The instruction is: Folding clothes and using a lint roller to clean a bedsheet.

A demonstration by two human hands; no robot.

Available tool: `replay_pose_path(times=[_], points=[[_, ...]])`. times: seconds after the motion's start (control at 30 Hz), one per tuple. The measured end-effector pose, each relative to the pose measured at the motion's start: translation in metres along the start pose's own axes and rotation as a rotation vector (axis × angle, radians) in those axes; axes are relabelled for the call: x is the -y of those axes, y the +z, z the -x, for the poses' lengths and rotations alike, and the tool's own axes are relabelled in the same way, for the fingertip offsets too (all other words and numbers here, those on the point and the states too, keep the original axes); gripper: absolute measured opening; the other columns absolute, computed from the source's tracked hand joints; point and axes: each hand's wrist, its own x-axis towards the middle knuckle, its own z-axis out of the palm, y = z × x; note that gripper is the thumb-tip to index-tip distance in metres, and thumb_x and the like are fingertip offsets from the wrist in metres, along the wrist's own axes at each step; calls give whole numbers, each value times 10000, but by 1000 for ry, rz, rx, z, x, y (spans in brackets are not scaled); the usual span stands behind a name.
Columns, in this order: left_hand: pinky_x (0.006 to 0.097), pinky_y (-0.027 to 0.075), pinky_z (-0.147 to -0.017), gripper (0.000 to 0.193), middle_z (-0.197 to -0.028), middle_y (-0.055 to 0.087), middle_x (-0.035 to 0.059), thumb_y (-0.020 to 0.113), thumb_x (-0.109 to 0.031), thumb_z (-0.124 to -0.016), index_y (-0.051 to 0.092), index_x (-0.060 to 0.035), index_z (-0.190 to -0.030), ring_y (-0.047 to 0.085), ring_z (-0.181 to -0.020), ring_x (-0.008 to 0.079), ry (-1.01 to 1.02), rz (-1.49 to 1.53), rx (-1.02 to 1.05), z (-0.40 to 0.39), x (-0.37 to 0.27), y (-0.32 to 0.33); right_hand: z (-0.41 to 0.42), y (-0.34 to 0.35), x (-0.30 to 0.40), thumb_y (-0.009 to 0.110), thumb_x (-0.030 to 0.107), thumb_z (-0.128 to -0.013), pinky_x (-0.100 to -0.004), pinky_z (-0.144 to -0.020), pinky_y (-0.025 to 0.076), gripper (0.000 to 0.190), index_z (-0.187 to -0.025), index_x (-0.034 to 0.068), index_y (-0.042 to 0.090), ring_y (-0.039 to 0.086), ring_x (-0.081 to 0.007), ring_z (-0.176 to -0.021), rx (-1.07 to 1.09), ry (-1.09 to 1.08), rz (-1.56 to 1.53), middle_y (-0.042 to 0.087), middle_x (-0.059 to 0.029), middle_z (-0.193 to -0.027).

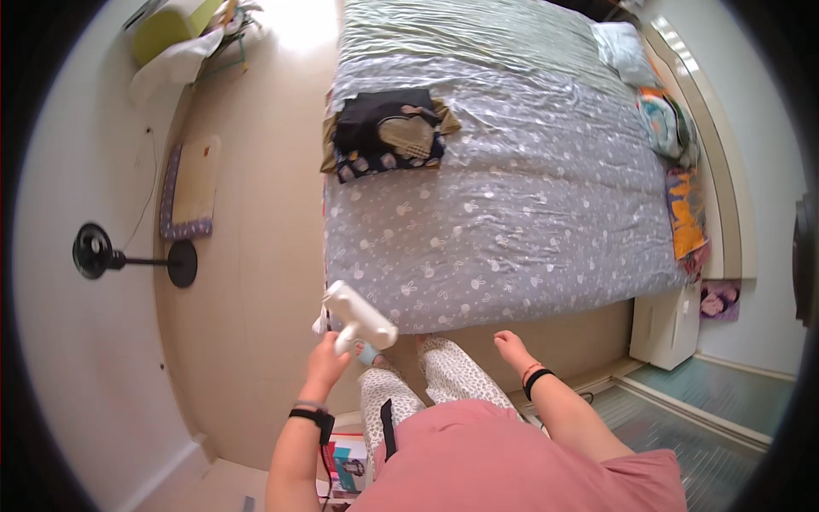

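Observation:
My left hand [327, 363] grips the handle of a white pet-hair roller [363, 315]. The roller's wide head tilts over the near left corner of the bed, though whether it touches the sheet I cannot tell. On the right, my right hand [511, 347] hangs by the bed's near edge with its fingers curled in and nothing in it. Before me spreads the bed's grey sheet [512, 211], printed with white rabbits and wrinkled toward the far side. A pile of folded dark clothes [384, 128] lies at the left edge of the bed.
A pillow [627, 54], a folded blanket [665, 125] and an orange-grey cloth [686, 214] line the headboard [716, 160]. A black fan [182, 263] and a purple-edged mat [192, 192] stand along the left wall. Near the right corner is a white bedside cabinet [665, 326].

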Motion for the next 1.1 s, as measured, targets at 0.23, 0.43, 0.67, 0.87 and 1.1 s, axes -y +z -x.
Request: replay_pose_path(times=[0.23,0.43,0.67,0.87,1.1], points=[[453,505,-745,453,-949,671,191,704,-323,-769,536,-73,-1108,647,-876,368,75,-118,221,-156,-133,84,-32,15,-31,554,195,-880,-346,-887,470,294,-1087,-3,622,612,-257,-1014,-111,60,-168,654,-152,-1062],[439,496,-773,495,-976,662,204,689,-347,-783,528,-46,-1142,635,-920,374,214,-132,294,-224,-147,135,-96,39,15,560,231,-881,-398,-857,482,279,-1058,26,626,606,-325,-997,-306,-59,-238,639,-168,-1061],[462,493,-784,440,-971,650,238,660,-301,-788,537,-35,-1117,625,-924,400,269,-170,354,-258,-197,181,-149,53,7,751,118,-728,-414,-773,474,286,-900,17,546,580,-334,-866,-391,63,-214,574,-161,-900],[474,485,-778,422,-951,647,229,645,-337,-815,541,-27,-1082,614,-925,402,536,-285,305,-365,-342,228,-157,57,40,781,114,-695,-436,-817,461,334,-904,20,539,560,-364,-925,-387,110,-111,565,-168,-963],[496,491,-697,334,-854,652,218,586,-325,-874,523,-47,-1048,627,-815,408,598,-413,350,-375,-262,211,-159,53,31,795,113,-675,-444,-815,463,353,-883,21,525,567,-377,-914,-374,133,-173,573,-179,-937]])
